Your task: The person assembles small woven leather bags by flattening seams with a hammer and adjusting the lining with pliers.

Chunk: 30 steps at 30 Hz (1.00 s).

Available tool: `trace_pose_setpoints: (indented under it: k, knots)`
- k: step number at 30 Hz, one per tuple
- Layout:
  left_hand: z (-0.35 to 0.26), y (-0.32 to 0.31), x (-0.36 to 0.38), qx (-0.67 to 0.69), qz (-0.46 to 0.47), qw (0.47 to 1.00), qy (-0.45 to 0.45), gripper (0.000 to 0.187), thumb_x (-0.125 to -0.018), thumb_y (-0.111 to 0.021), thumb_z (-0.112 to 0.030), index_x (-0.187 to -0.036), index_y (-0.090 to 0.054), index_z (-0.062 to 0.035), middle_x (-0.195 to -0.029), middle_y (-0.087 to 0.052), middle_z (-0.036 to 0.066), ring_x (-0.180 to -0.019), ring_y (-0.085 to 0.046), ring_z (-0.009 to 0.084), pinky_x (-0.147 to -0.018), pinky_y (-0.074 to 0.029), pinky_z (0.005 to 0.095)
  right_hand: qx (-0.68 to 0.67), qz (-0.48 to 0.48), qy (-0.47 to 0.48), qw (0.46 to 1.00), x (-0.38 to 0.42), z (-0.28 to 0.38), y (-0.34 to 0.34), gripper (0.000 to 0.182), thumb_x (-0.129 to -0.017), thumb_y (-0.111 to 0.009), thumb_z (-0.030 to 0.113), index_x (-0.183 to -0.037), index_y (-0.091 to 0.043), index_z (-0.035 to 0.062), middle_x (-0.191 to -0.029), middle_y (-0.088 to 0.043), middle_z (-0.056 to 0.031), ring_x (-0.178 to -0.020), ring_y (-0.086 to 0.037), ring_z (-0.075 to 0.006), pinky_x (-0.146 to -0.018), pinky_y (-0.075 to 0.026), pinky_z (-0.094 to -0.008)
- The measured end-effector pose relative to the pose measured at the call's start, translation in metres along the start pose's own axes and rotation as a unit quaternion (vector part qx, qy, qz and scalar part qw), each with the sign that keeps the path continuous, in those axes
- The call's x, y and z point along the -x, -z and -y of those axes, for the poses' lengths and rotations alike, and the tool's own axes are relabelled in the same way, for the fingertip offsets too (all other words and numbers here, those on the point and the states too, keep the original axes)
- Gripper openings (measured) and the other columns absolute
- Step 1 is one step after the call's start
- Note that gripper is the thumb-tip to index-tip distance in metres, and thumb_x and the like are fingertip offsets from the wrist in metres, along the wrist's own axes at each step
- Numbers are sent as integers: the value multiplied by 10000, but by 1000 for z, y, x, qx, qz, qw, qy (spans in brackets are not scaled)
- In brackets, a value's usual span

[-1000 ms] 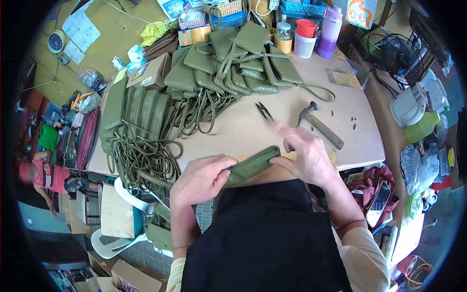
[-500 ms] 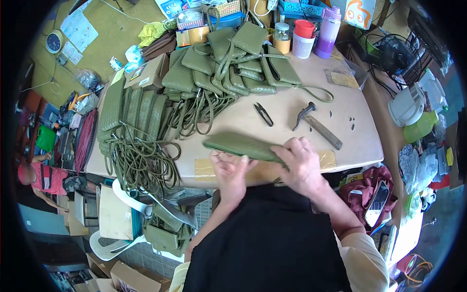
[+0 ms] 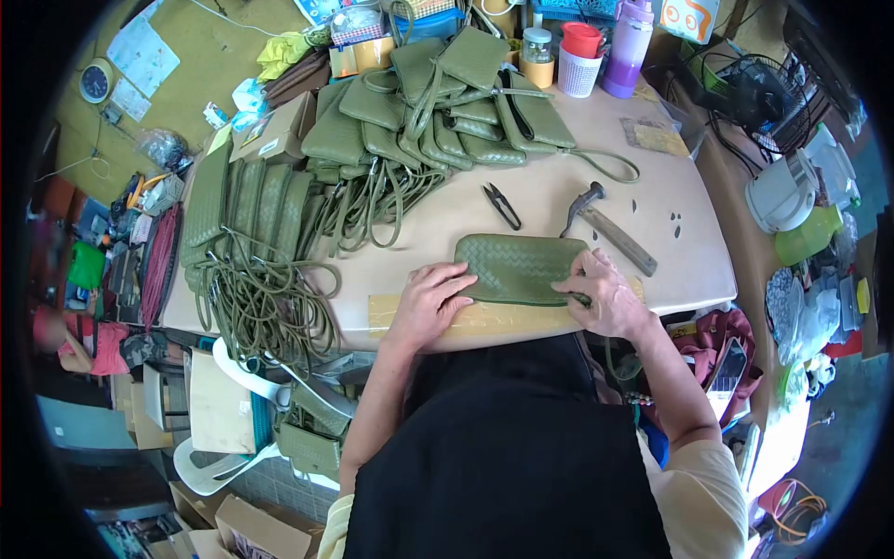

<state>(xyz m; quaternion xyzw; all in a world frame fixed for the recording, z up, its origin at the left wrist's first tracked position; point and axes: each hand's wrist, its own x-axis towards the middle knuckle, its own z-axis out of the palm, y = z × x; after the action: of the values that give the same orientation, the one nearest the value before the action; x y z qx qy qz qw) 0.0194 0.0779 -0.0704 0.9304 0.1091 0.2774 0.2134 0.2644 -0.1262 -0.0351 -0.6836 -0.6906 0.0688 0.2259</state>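
Note:
A green woven-pattern pouch (image 3: 512, 268) lies flat near the table's front edge. Across its left end rests my left hand (image 3: 428, 300), fingers stretched out on the surface. My right hand (image 3: 603, 293) is closed in a pinch at the pouch's lower right corner; exactly what sits between the fingertips is hidden. A green strap (image 3: 610, 359) hangs below that hand, over the table edge. Beyond the pouch lie a hammer (image 3: 615, 238) with a wooden handle and small black thread snips (image 3: 503, 207).
Many similar pouches (image 3: 382, 102) are heaped at the back, and more stand in a row (image 3: 251, 205) at the left with tangled straps (image 3: 270, 303). A red-lidded cup (image 3: 579, 70) and purple bottle (image 3: 629, 51) stand behind. Another person (image 3: 93, 345) is at far left.
The pouch has gone from being held up edge-on to lying flat on the table. My left hand has moved from under it to on top; my right has shifted to its lower right corner.

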Motion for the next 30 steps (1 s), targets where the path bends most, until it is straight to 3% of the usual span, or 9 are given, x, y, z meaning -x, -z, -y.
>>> trace_pose_setpoints:
  k: [5,8,15,19,21,24,26,27,30]
  knots:
    - [-28,14,10,92,39,990,96,179,-819,-690,-90,-990,-690,-38,-960,-658,93,-791,-632,257,-692,-507,321,-65,-79,12,995,-36,42,-18,229,-760,-742,245,-918,-715,82,-913,-575,-112,-908,-565,-310,-865,-459,-433]
    - [-35,25,14,114,54,979,158,150,-833,-666,-53,-976,-670,-8,-878,-634,89,-664,-593,196,-602,-479,280,-131,32,-2,991,-49,41,-36,118,-820,-670,164,-810,-682,48,-805,-612,-94,-881,-597,-296,-784,-482,-417]
    - [-29,17,25,237,13,943,233,174,-864,-647,-73,-1022,-647,-1,-769,-589,18,-607,-481,68,-557,-420,231,-162,110,-62,979,-64,36,-33,137,-857,-635,171,-834,-683,46,-806,-633,-109,-883,-616,-304,-788,-477,-419]
    - [-17,9,19,164,-1,960,226,153,-881,-635,-68,-1016,-648,5,-725,-595,-8,-583,-460,57,-543,-414,224,-246,69,-81,963,-64,35,-29,168,-876,-616,147,-961,-619,2,-839,-625,-109,-811,-611,-280,-758,-474,-373]
    - [-11,10,16,202,68,930,299,171,-877,-646,-67,-1023,-651,22,-685,-606,-16,-576,-496,49,-540,-431,219,-304,36,-123,944,-64,32,-26,190,-884,-608,135,-1008,-594,-8,-869,-625,-105,-813,-612,-262,-770,-474,-356]
    - [-10,18,9,337,98,866,357,188,-868,-654,-63,-1030,-656,34,-671,-618,1,-596,-547,48,-546,-456,217,-197,-15,-27,980,-65,29,-26,241,-860,-641,84,-1069,-565,-7,-986,-613,-127,-840,-634,-257,-795,-499,-352]
    - [-9,19,7,341,104,860,366,191,-865,-654,-59,-1030,-658,37,-679,-620,4,-614,-564,49,-557,-466,215,-422,44,-183,887,-70,47,-28,258,-809,-680,6,-1056,-606,6,-1072,-592,-140,-869,-637,-237,-779,-511,-334]
    - [-10,19,7,345,111,853,375,193,-862,-654,-56,-1030,-661,40,-686,-623,7,-631,-582,50,-568,-476,213,-423,45,-183,886,-71,55,-28,258,-809,-680,6,-1056,-606,6,-1072,-592,-140,-869,-637,-237,-779,-511,-334]
    - [-13,19,6,365,95,845,378,218,-855,-615,-6,-1065,-646,42,-697,-625,3,-587,-549,51,-567,-470,215,-270,-76,11,960,-77,75,-31,242,-732,-739,-13,-962,-679,31,-933,-642,-126,-815,-645,-287,-746,-525,-349]
